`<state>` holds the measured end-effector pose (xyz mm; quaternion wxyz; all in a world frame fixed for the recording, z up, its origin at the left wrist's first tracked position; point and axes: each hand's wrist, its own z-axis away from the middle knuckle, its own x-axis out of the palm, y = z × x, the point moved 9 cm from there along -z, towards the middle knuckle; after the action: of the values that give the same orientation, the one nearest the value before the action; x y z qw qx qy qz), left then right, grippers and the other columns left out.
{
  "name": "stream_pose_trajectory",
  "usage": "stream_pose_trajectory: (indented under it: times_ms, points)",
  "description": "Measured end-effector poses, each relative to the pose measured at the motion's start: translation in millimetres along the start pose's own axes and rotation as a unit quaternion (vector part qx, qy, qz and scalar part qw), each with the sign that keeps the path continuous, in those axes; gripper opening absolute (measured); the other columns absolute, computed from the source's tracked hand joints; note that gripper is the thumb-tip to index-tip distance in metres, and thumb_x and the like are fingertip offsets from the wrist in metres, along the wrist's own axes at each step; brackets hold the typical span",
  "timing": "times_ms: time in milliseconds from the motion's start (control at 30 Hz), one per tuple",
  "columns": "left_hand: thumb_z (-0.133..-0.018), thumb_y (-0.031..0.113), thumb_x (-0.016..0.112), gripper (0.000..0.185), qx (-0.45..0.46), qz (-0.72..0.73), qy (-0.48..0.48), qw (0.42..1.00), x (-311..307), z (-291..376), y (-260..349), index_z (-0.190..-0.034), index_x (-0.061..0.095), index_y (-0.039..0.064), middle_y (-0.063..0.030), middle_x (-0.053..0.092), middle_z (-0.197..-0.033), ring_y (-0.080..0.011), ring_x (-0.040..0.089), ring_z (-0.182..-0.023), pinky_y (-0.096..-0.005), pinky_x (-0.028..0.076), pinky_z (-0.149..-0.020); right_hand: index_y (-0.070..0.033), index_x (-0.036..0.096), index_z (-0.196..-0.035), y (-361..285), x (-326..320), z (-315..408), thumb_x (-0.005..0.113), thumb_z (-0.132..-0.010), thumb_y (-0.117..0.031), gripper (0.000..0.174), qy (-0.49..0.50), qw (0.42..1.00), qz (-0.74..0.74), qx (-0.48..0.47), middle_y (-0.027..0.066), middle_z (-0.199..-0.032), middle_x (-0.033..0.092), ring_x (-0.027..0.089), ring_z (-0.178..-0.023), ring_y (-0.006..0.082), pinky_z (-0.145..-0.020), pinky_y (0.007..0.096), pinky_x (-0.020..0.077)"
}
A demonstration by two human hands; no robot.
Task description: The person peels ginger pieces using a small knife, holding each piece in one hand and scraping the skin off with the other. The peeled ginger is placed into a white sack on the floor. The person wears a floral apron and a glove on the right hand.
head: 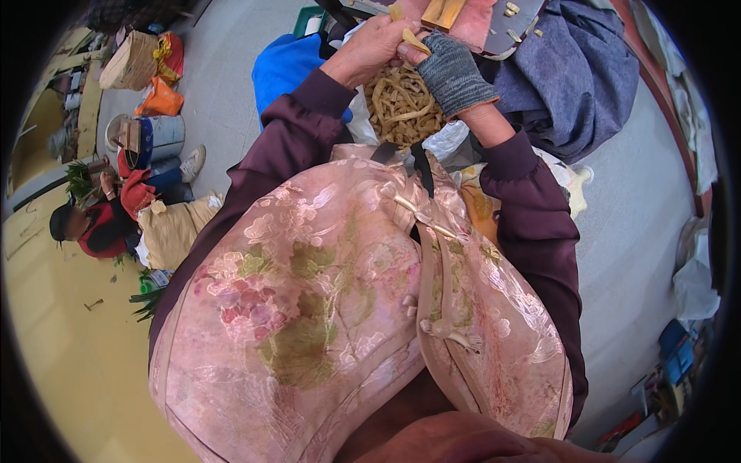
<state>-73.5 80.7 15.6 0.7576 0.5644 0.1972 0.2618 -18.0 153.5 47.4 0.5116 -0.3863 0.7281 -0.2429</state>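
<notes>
Both my hands are close together at the top of the view, above a heap of brownish-yellow strips point(403, 107) lying on white plastic. My left hand point(367, 49) is bare, its fingers closed on a yellowish strip point(396, 11). My right hand point(451, 69) wears a grey knitted fingerless glove; a yellowish piece point(415, 41) is pinched at its thumb. Whether both pieces belong to one strip I cannot tell. Just beyond my hands, a wooden block point(443, 13) with a groove rests on a pink cloth point(472, 26), beside small pale pieces point(512, 8) on a dark board point(518, 29).
Blue cloth point(286, 69) lies left of my arms, grey-blue cloth point(573, 75) to the right. Further left, a person point(104, 228) in a cap sits near a metal bucket point(165, 136), an orange bag point(160, 99) and a woven basket point(128, 61). Plastic bags point(697, 283) are at the far right.
</notes>
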Motion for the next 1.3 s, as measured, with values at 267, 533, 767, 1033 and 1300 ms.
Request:
stream_pose_trajectory:
  times_ms: [267, 533, 767, 1033, 1300]
  points:
    - [-0.092, 0.043, 0.05, 0.045, 0.075, -0.321, 0.048, 0.943, -9.7, -0.5, -31.6, -0.114, 0.057, 0.004, -0.0082, 0.065, -0.096, -0.0163, 0.062, -0.09, -0.0282, 0.048, -0.076, -0.003, 0.054, -0.101, 16.9, -5.0, 1.9, 0.052, -0.093, -0.024, 0.022, 0.073, 0.997, -0.014, -0.002, 0.012, -0.086, 0.058, 0.059, -0.077, 0.024, -0.069, 0.0328, 0.0461]
    - [-0.099, 0.022, 0.038, 0.022, -0.106, 0.352, 0.054, 0.928, 32.9, 12.7, -48.5, -0.106, 0.054, 0.008, 0.001, 0.057, -0.087, -0.0035, 0.055, -0.069, -0.0249, 0.048, -0.077, -0.007, 0.064, -0.102, -24.2, -8.5, 12.1, 0.058, -0.087, -0.026, 0.025, 0.103, 0.98, 0.113, -0.124, 0.0112, -0.092, 0.062, 0.059, -0.086, 0.0279, -0.076, 0.035, 0.0469]
    - [-0.095, 0.009, 0.043, 0.01, -0.103, 0.334, 0.127, 0.928, 23.2, 6.8, -33.1, -0.099, 0.052, 0.006, 0.0024, 0.049, -0.082, -0.0055, 0.048, -0.067, -0.0253, 0.044, -0.066, -0.003, 0.063, -0.095, 19.8, 1.6, 5.4, 0.056, -0.09, -0.026, 0.024, 0.043, 0.978, -0.177, 0.098, 0.0104, -0.088, 0.064, 0.061, -0.076, 0.0238, -0.071, 0.0305, 0.0472]
    - [-0.088, 0.009, 0.042, 0.019, 0.134, -0.361, 0.117, 0.915, 20.8, 17.5, 20.2, -0.095, 0.06, 0.01, -0.0064, 0.055, -0.074, -0.0264, 0.055, -0.071, -0.0354, 0.046, -0.069, -0.004, 0.062, -0.095, 8.9, -39.4, 7.5, 0.05, -0.094, -0.033, 0.032, 0.18, 0.982, -0.05, 0.04, 0.0104, -0.08, 0.061, 0.061, -0.076, 0.0246, -0.068, 0.0336, 0.0463]
    - [-0.083, -0.007, 0.054, 0.028, 0.338, -0.034, 0.089, 0.936, 30.4, 34.1, 56.7, -0.11, 0.053, 0.002, -0.0094, 0.053, -0.102, -0.0151, 0.058, -0.08, -0.0256, 0.048, -0.065, -0.005, 0.054, -0.101, 10.4, 27.1, 9.6, 0.045, -0.096, -0.027, 0.024, -0.132, 0.642, -0.73, 0.194, 0.0004, -0.067, 0.051, 0.044, -0.045, 0.0061, -0.042, 0.0171, 0.0344]
